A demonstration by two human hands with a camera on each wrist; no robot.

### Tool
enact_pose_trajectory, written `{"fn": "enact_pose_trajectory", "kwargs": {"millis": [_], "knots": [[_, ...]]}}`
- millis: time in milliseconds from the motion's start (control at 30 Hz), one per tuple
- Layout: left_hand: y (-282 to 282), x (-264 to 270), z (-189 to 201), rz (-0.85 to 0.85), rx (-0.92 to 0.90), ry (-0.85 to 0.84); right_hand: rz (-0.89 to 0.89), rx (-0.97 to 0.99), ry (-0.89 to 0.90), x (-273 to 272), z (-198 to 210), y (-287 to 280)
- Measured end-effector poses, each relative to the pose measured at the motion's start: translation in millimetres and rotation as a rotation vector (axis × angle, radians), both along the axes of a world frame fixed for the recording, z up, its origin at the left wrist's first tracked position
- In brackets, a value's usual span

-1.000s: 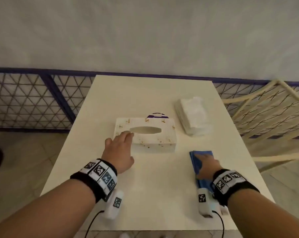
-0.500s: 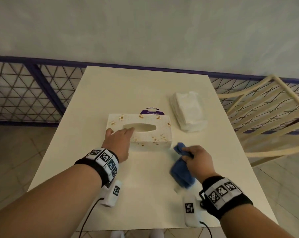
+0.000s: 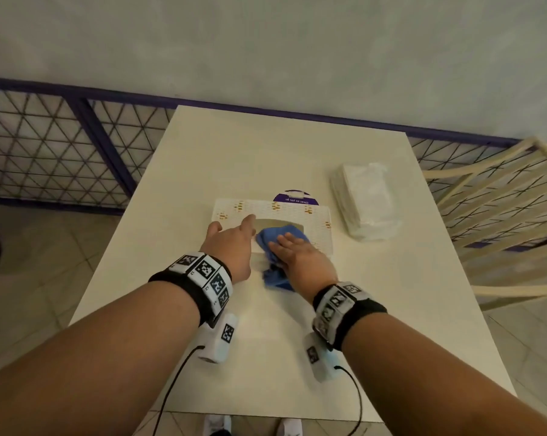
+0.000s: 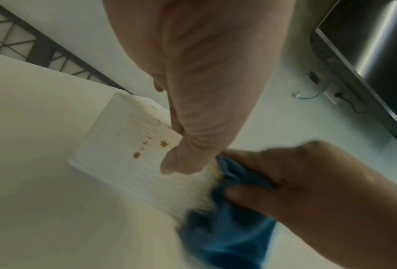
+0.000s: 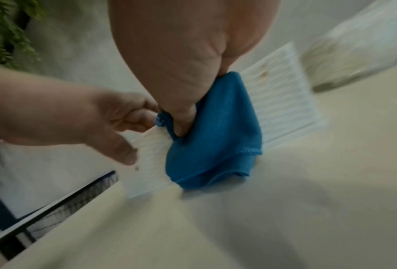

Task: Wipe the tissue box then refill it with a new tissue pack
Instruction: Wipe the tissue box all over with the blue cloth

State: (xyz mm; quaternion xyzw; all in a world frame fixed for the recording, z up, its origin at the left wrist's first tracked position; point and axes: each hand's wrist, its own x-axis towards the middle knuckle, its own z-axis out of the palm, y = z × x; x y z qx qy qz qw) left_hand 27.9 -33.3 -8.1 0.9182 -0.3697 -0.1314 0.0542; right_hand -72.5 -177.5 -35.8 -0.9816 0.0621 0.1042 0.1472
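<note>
A cream table (image 3: pixel 265 158) is set against a pale wall. At its centre a white tissue box (image 3: pixel 316 215) is steadied by the left hand (image 3: pixel 231 243), fingers straight across the top. A blue cloth (image 3: pixel 272 237) is gripped and pressed onto the box by the right hand (image 3: pixel 300 259). A wrapped tissue pack (image 3: pixel 365 199) lies just right of the box.

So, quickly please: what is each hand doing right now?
Left hand: open, fingers resting on the tissue box.
Right hand: holding the blue cloth, pressing it on the box.
</note>
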Motion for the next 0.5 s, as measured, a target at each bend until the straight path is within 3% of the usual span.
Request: {"fn": "enact_pose_trajectory", "kwargs": {"millis": [167,500], "knots": [[0,2,-2,0.009,-0.041,0.039,-0.162,-0.002,-0.069,-43,6,-43],[-5,3,0,0.039,0.007,0.029,0.029,-0.061,0.005,27,6,42]]}}
